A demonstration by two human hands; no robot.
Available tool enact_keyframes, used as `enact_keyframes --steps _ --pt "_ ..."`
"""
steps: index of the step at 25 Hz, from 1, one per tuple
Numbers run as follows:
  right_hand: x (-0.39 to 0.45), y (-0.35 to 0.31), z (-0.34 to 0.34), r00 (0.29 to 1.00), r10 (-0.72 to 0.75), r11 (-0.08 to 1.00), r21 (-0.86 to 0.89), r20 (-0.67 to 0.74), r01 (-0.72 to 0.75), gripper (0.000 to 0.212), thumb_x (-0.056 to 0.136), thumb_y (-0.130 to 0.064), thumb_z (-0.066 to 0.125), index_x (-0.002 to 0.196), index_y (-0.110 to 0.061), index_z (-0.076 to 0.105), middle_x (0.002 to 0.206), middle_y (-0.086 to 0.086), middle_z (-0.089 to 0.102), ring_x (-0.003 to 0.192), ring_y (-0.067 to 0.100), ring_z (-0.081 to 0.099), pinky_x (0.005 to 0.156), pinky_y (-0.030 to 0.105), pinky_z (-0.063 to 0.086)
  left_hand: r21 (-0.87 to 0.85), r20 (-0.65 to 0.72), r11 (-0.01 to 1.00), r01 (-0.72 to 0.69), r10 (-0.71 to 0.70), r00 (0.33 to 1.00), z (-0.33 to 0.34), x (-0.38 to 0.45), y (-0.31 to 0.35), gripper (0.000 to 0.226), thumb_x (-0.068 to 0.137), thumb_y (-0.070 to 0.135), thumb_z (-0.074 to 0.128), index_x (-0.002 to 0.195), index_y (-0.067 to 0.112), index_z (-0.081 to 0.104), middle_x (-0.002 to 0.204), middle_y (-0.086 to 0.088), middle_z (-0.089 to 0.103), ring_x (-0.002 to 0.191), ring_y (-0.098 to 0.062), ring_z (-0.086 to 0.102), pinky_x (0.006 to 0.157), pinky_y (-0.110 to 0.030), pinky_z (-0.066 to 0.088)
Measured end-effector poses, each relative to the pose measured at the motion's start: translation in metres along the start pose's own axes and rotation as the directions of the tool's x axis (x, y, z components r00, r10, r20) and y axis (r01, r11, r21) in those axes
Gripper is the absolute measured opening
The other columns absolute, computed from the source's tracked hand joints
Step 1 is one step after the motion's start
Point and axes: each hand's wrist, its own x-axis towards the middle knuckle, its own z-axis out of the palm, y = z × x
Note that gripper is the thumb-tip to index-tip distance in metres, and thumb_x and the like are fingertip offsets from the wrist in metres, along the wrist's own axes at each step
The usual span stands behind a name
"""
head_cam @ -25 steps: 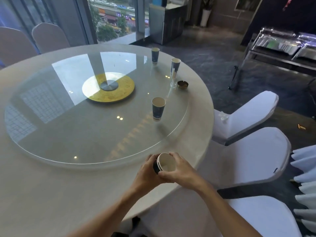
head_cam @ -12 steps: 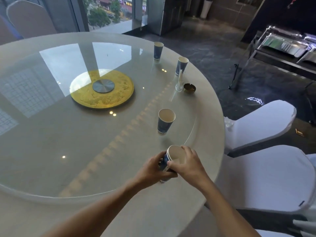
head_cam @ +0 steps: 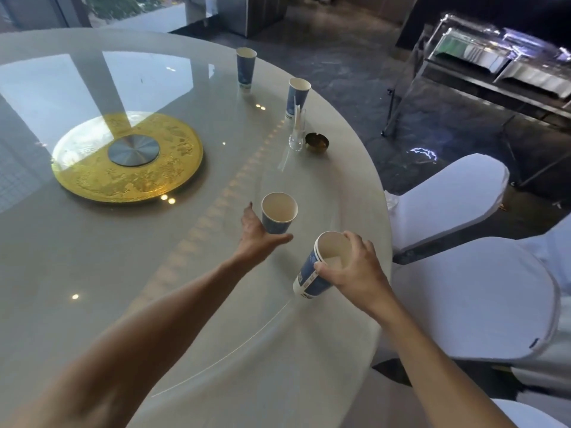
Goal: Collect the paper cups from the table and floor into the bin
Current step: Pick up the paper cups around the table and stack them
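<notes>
At frame centre, the left hand (head_cam: 258,239) reaches around a lone cup (head_cam: 278,213) standing on the glass counter (head_cam: 92,273). Its fingers (head_cam: 248,211) are spread wide behind the cup and the thumb lies in front, not yet closed. A hasty squeeze could tip the light cup or send it sliding on the glass. Lower right of centre, the right hand (head_cam: 355,270) has its fingers curled tight on a tilted stack (head_cam: 321,264) of cups. Two more cups (head_cam: 246,67) stand at upper centre. No bin shows.
</notes>
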Motion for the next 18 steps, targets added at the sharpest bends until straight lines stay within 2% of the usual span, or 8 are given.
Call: enact_keyframes --steps 2,5,6,8,10,14,18 --pt "-0.003 0.005 0.001 1.000 0.007 1.000 0.002 0.003 -0.007 0.079 0.076 -0.046 0.080 0.142 -0.028 0.041 0.128 -0.004 0.040 0.104 0.013 0.048 0.091 0.030 0.046 -0.041 0.009 0.999 0.007 -0.007 1.000 0.006 0.014 -0.003 0.124 0.070 0.026 0.095 0.162 0.015 0.013 0.160 -0.010 0.037 0.146 -0.030 0.042 0.118 -0.045 0.040" --pt "-0.004 0.015 0.000 0.999 0.032 0.999 -0.014 0.008 -0.032 0.084 0.077 -0.048 0.079 0.146 -0.028 0.037 0.136 -0.002 0.041 0.110 0.015 0.051 0.097 0.033 0.048 -0.052 -0.004 0.999 -0.012 0.012 1.000 0.017 0.026 -0.011 0.098 0.070 0.021 0.094 0.151 0.018 0.038 0.133 -0.001 0.058 0.124 -0.025 0.060 0.099 -0.034 0.049" --pt "-0.005 0.019 0.000 0.999 0.038 0.999 -0.024 0.008 -0.038 0.085 0.077 -0.049 0.079 0.147 -0.028 0.036 0.138 -0.002 0.041 0.114 0.016 0.052 0.097 0.033 0.048 -0.040 -0.021 0.999 -0.008 0.007 1.000 0.021 0.028 -0.013 0.088 0.071 0.024 0.094 0.145 0.019 0.047 0.129 0.001 0.059 0.119 -0.023 0.061 0.095 -0.032 0.048" --pt "-0.008 0.023 -0.001 0.999 0.042 0.999 -0.026 0.005 -0.042 0.085 0.078 -0.049 0.078 0.148 -0.028 0.036 0.139 -0.002 0.041 0.117 0.017 0.053 0.093 0.030 0.045 0.005 -0.057 1.000 -0.022 0.022 0.998 0.023 0.029 -0.015 0.078 0.070 0.036 0.094 0.137 0.022 0.056 0.123 0.004 0.055 0.117 -0.023 0.062 0.097 -0.035 0.050" --pt "-0.009 0.026 -0.007 0.999 0.037 0.999 -0.024 -0.016 -0.037 0.083 0.079 -0.049 0.078 0.147 -0.028 0.036 0.138 -0.002 0.041 0.112 0.015 0.051 0.090 0.029 0.042 0.019 -0.053 0.998 -0.055 0.056 0.997 0.024 0.025 -0.014 0.078 0.067 0.039 0.095 0.133 0.024 0.056 0.119 0.007 0.051 0.112 -0.020 0.062 0.094 -0.035 0.052" --pt "-0.020 0.028 -0.033 0.997 0.047 0.998 0.032 -0.067 -0.045 0.076 0.079 -0.051 0.077 0.141 -0.030 0.039 0.134 -0.001 0.042 0.107 0.012 0.050 0.096 0.040 0.053 0.021 0.088 0.993 -0.119 0.116 0.989 0.029 -0.015 -0.017 0.077 0.071 0.024 0.094 0.134 0.025 0.049 0.115 0.007 0.060 0.103 -0.014 0.062 0.069 -0.019 0.045" --pt "-0.038 0.021 -0.071 0.983 0.002 0.998 0.066 -0.184 0.010 0.070 0.078 -0.050 0.077 0.136 -0.030 0.042 0.124 -0.001 0.042 0.105 0.015 0.054 0.095 0.047 0.056 0.040 0.178 0.990 -0.133 0.124 0.976 0.032 -0.069 -0.017 0.078 0.064 0.027 0.094 0.125 0.035 0.047 0.115 0.006 0.065 0.107 -0.017 0.066 0.074 -0.028 0.053"
